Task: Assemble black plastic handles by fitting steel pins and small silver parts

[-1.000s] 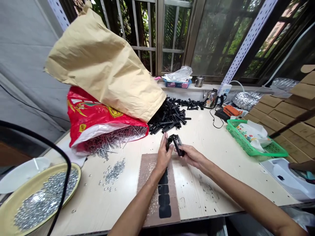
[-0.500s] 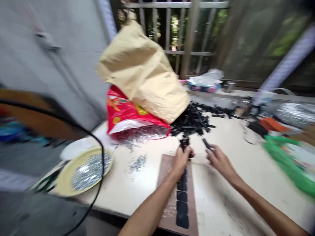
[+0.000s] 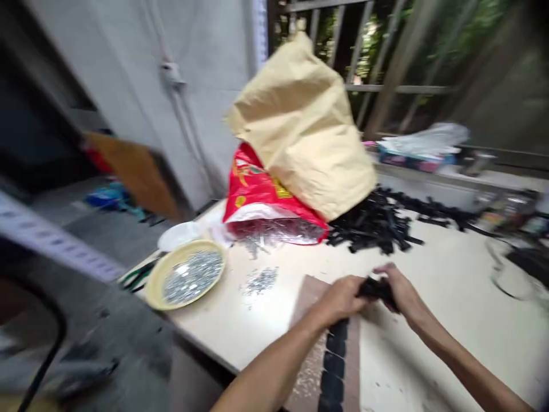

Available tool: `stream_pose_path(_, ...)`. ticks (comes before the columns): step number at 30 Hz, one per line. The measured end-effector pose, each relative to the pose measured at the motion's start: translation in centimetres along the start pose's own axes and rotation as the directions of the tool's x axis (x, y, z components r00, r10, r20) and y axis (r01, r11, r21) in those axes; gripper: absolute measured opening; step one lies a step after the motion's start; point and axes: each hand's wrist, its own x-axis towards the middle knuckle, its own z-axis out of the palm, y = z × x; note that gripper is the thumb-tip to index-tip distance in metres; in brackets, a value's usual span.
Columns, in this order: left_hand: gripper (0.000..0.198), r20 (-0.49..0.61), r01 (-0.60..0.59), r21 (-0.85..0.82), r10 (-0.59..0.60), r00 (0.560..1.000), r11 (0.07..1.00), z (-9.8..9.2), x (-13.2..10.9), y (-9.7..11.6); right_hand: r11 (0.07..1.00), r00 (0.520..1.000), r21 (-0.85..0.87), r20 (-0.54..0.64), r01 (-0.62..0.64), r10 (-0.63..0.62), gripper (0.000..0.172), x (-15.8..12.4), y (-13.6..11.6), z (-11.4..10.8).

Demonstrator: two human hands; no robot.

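Observation:
My left hand (image 3: 348,296) is closed around one end of a small bunch of black strips (image 3: 376,288), blurred by motion. My right hand (image 3: 401,288) grips the other end, its fingers close to those of the left. Below them lies a brown board (image 3: 307,297) with pale specks on it. A row of flat black pieces (image 3: 333,366) runs along this board, partly hidden behind my left arm. Beyond my hands is a heap of black strips (image 3: 373,223) on the white table (image 3: 454,320).
A yellow bowl (image 3: 155,286) of small silvery pieces stands at the table's left edge. Some silvery bits (image 3: 262,280) lie loose. A red bag (image 3: 251,194) lies open under a large tan paper sack (image 3: 304,126). A tissue box (image 3: 412,157) sits on the window ledge.
The view has swung left. My right hand has come across to the left one, and both now hold the black strips; before, they were apart, the right holding a single dark piece.

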Motion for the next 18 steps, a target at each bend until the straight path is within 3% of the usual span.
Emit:
stream_pose_path(2,0.020,-0.108,0.135,-0.223,-0.162,0.981,0.966,-0.6,0.6,-0.3,0.994,0.996,0.067,-0.031,0.083,-0.081,0.061,1.2,-0.7,-1.5)
stream_pose_path(3,0.026,-0.133,0.185,-0.355,-0.245,0.960,0.916,-0.7,1.1,-0.3,0.987,0.982,-0.010,-0.090,0.163,-0.163,0.058,2.2,-1.0,-2.2)
stream_pose_path(5,0.033,-0.111,0.217,-0.611,-0.355,0.928,0.761,-0.7,1.8,-0.1,0.885,0.913,-0.369,-0.179,0.284,-0.368,0.039,4.7,-1.1,-3.1)
stream_pose_path(7,0.040,-0.067,0.242,-0.748,-0.432,0.899,0.618,-0.9,2.1,0.1,0.676,0.879,-0.669,-0.073,0.307,-0.472,0.028,7.1,-0.9,-3.1)
stream_pose_path(9,0.043,-0.042,0.255,-0.807,-0.483,0.875,0.532,-1.2,2.2,0.3,0.489,0.877,-0.806,0.076,0.334,-0.474,0.028,8.8,-0.7,-2.2)
stream_pose_path(10,0.043,-0.039,0.255,-0.823,-0.498,0.866,0.508,-1.4,2.2,0.2,0.439,0.877,-0.827,0.126,0.351,-0.464,0.028,9.3,-0.6,-1.6)
stream_pose_path(13,0.043,-0.043,0.237,-0.852,-0.516,0.856,0.466,-1.9,2.2,0.0,0.427,0.864,-0.817,0.160,0.387,-0.477,0.023,10.0,-0.6,-0.4)
stream_pose_path(18,0.043,-0.130,0.166,-0.852,-0.507,0.852,0.497,-1.7,2.5,-0.5,0.495,0.848,-0.774,0.100,0.395,-0.521,0.014,8.4,-1.0,-1.5)
